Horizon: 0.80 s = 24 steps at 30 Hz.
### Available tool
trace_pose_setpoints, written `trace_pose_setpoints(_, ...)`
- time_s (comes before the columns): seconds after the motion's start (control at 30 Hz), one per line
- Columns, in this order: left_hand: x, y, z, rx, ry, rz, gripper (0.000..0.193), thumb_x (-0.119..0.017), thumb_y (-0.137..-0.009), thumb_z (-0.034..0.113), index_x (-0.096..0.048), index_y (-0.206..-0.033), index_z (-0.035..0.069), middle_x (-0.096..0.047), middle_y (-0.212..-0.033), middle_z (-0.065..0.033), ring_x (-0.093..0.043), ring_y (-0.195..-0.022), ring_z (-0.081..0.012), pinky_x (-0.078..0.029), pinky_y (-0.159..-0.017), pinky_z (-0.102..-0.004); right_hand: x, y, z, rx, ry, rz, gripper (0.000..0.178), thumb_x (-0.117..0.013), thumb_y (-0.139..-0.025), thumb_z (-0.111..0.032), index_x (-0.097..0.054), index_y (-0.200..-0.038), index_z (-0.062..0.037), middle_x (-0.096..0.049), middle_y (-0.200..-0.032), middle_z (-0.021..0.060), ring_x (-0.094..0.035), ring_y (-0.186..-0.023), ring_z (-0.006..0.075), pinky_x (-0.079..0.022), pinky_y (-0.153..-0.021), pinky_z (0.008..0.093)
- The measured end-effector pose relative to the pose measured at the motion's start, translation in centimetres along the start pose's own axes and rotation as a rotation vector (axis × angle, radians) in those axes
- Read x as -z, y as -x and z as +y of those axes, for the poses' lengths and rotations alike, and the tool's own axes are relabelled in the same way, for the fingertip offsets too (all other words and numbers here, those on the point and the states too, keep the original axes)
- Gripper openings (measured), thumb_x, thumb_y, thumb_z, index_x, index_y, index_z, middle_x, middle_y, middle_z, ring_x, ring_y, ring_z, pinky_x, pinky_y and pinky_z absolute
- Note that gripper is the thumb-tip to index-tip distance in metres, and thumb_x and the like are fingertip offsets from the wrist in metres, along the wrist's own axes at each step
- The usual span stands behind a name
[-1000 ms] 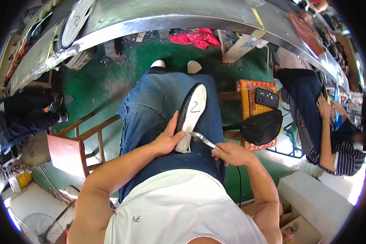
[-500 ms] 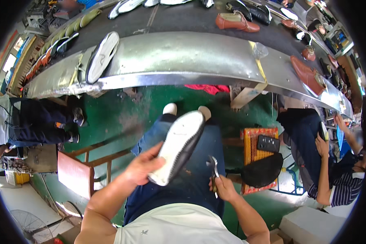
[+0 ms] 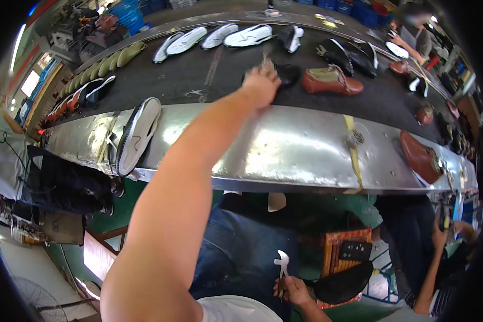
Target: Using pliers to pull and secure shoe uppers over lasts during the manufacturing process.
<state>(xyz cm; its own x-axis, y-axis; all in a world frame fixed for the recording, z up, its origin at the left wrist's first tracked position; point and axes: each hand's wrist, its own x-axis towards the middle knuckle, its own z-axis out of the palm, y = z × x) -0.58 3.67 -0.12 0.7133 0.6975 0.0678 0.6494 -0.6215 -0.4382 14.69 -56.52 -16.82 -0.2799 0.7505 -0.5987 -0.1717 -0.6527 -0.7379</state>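
Note:
My left arm stretches out over the dark belt. At its end, my left hand (image 3: 260, 87), slightly blurred, is closed at the back end of a black shoe (image 3: 288, 76), with the palm and part of the shoe hidden. Low over my lap, my right hand (image 3: 295, 291) is wrapped round the handles of lasting pincers (image 3: 282, 263), their metal head pointing up. To the right of the black shoe lies a reddish-brown shoe (image 3: 331, 80). A black-and-white shoe (image 3: 138, 137) lies with its sole showing on the metal ledge, left of my arm.
White-soled shoes (image 3: 247, 36) line the far side of the belt (image 3: 166, 80). A brown shoe (image 3: 421, 155) lies on the ledge (image 3: 295, 145) at right. Co-workers stand or sit on both sides. A stool with a bamboo mat (image 3: 333, 257) holds a black phone and pouch.
My left hand has moved from above my lap forward onto the belt, taking the shoe along. The right hand still holds the pincers, now lower. The view has tilted up toward the belt.

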Motion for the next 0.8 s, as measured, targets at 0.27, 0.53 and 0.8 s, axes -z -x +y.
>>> trace_pose_setpoints(0.27,3.0,11.2,-10.9,0.471,0.254,-0.001,0.051,-0.064,-0.092,0.023,-0.054,-0.141,0.012,-0.061,-0.139,-0.0147,-0.055,-0.133,-0.0323,-0.049,-0.105,-0.0449,2.3,-1.4,-2.3,-0.052,-0.081,0.062,0.059,-0.032,-0.110,-0.047,-0.057,-0.117,0.0064,-0.071,-0.094,0.0159,-0.073,-0.078,0.0266,-0.056,-0.060,0.0314)
trace_pose_setpoints(0.53,-2.0,27.4,-21.6,0.883,1.479,-0.249,0.065,-0.071,-0.091,0.047,-0.060,-0.134,-0.001,-0.072,-0.115,-0.0146,-0.072,-0.098,-0.0260,-0.058,-0.087,-0.0439,-0.3,-0.4,-1.5,-0.079,0.028,0.018,0.060,-0.032,-0.110,-0.049,-0.058,-0.117,0.0036,-0.072,-0.095,0.0147,-0.074,-0.078,0.0240,-0.049,-0.052,0.0271)
trace_pose_setpoints(0.8,5.4,40.3,4.9,0.499,2.390,0.149,0.061,-0.073,-0.093,0.027,-0.050,-0.143,0.002,-0.069,-0.119,-0.0106,-0.068,-0.103,-0.0201,-0.055,-0.095,-0.0348,-4.1,2.8,1.6,-0.054,0.071,0.101,0.040,-0.054,-0.105,-0.034,-0.060,-0.118,0.0031,-0.070,-0.093,0.0102,-0.070,-0.081,0.0192,-0.056,-0.070,0.0324)
